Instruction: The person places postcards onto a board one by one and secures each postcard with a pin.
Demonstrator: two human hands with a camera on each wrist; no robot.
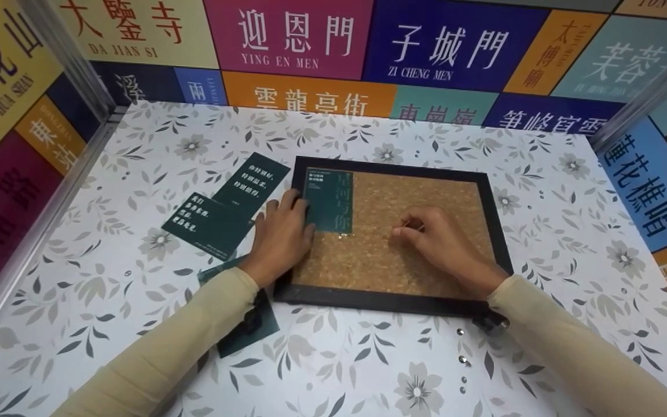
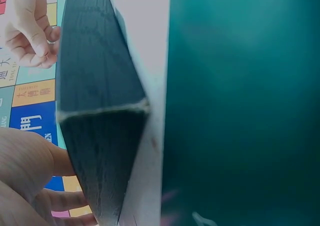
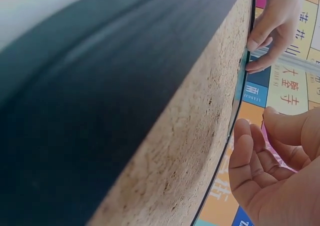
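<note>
My left hand [image 1: 280,237] rests across the left side of a black-framed cork board [image 1: 391,255]. Its fingertips press at the left edge of a dark green card [image 1: 329,202], which lies upright in the board's upper left corner. Over the middle of the cork, my right hand [image 1: 438,237] pinches a tiny pin between thumb and index finger; the pin is mostly hidden by the fingertips. In the right wrist view, a dark sliver shows at the thumb tip [image 3: 267,117], with the other fingers loosely curled. A small shiny bit sits at the card's lower edge.
Two overlapping green cards with white writing [image 1: 209,223] lie left of the board. Another green card [image 1: 258,330] lies partly beneath the left forearm. Several small silver tacks [image 1: 462,359] are scattered in front of the board on the floral tabletop [image 1: 333,370]. Colourful lettered panels [image 1: 293,37] surround the table.
</note>
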